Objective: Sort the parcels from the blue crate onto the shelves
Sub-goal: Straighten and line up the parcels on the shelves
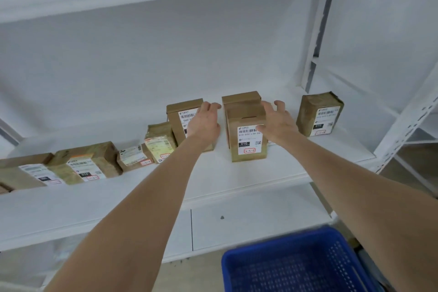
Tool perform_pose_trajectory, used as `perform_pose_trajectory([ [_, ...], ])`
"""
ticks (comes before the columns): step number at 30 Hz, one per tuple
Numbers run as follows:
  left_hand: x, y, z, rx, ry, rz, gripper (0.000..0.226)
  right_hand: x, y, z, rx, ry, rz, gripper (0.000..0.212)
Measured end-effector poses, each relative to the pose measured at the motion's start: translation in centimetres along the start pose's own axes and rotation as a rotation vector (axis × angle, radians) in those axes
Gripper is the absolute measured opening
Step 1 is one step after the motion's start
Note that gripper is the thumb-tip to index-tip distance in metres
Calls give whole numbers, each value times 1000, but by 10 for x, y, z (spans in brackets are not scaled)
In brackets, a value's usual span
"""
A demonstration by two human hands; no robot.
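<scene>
Several brown cardboard parcels with white labels stand in a row on a white shelf (213, 180). My left hand (205, 121) rests with relaxed fingers against the front of one upright parcel (180, 116). My right hand (276, 118) is spread beside the labelled parcel (246, 140) in the middle, its thumb touching the label; a second box (240, 97) stands right behind that parcel. The blue crate (298, 265) sits low at the bottom right, and the part in view holds nothing.
A taped parcel (318, 114) stands alone at the right end of the shelf. Smaller parcels (158, 142) and flat ones (83, 163) fill the left part. A white metal upright (403, 125) borders the shelf on the right. Another shelf board runs overhead.
</scene>
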State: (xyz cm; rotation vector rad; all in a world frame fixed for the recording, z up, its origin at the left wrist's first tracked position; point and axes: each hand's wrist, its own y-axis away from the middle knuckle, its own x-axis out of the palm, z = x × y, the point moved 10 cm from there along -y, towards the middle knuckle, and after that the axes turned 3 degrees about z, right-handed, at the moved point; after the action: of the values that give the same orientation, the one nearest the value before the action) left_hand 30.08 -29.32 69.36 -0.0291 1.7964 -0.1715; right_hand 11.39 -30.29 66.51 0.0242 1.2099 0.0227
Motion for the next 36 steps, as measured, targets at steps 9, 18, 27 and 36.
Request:
perform_pose_trajectory([
  [9, -22, -41, 29, 50, 80, 65, 66, 19, -21, 7, 18, -39, 114, 77],
  [18, 42, -56, -3, 227, -141, 292, 68, 17, -37, 43, -59, -46, 33, 61],
  [27, 36, -71, -1, 250, -213, 335, 61, 6, -91, 45, -154, 191, 20, 82],
  [36, 32, -75, 5, 222, -270, 378, 57, 15, -107, 49, -190, 210, 58, 72],
])
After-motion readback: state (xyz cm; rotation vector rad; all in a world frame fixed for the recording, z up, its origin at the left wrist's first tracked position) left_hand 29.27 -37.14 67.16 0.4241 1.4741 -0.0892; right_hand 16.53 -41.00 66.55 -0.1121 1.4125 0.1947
